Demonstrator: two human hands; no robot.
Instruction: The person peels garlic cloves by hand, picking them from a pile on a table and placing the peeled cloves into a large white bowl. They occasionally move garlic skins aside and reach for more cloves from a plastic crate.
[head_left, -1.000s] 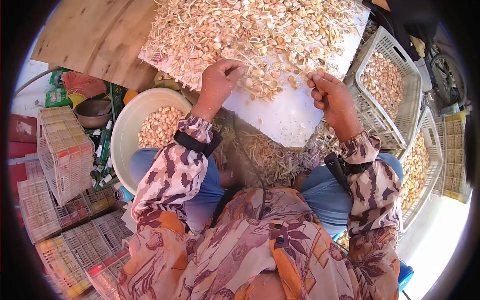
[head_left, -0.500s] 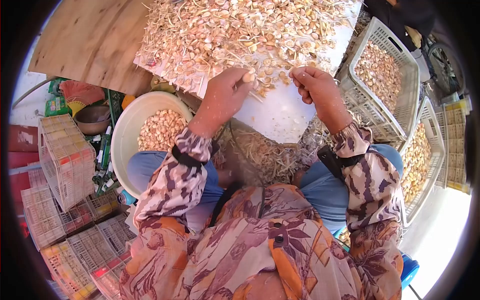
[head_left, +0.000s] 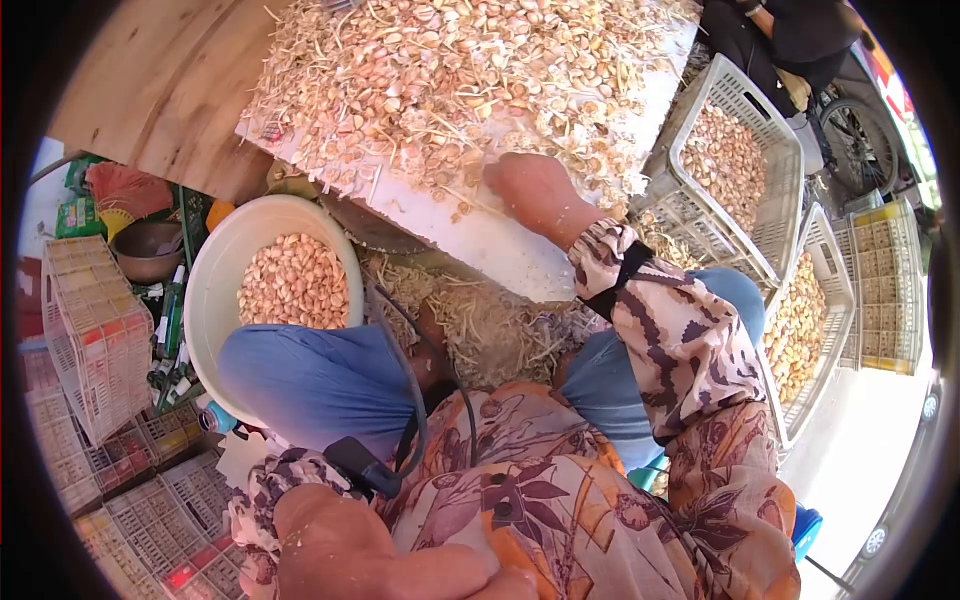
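Note:
My right hand (head_left: 540,195) is over the near edge of a heap of garlic cloves (head_left: 470,60), mixed with dry skins and stalks, on a white board (head_left: 510,255). Its fingers are curled under, and whatever they hold is hidden. Close to the camera at the bottom left is my left hand (head_left: 385,560), drawn back in front of my chest. Its fingers look folded together and the frame's edge cuts them off. No item shows in it. A white tub (head_left: 215,280) with garlic cloves (head_left: 293,280) stands beside my left knee.
Plastic crates (head_left: 785,150) of garlic stand at the right, one behind another. Stacked crates (head_left: 95,340), green bottles (head_left: 170,315) and a brown bowl (head_left: 148,248) are at the left. A cable (head_left: 405,370) hangs before me. Another person (head_left: 790,40) is at the upper right.
Both hands were raised over the board, a clove at the left fingertips. My left hand has come back toward my chest; my right hand has moved left to the heap. The view has shifted.

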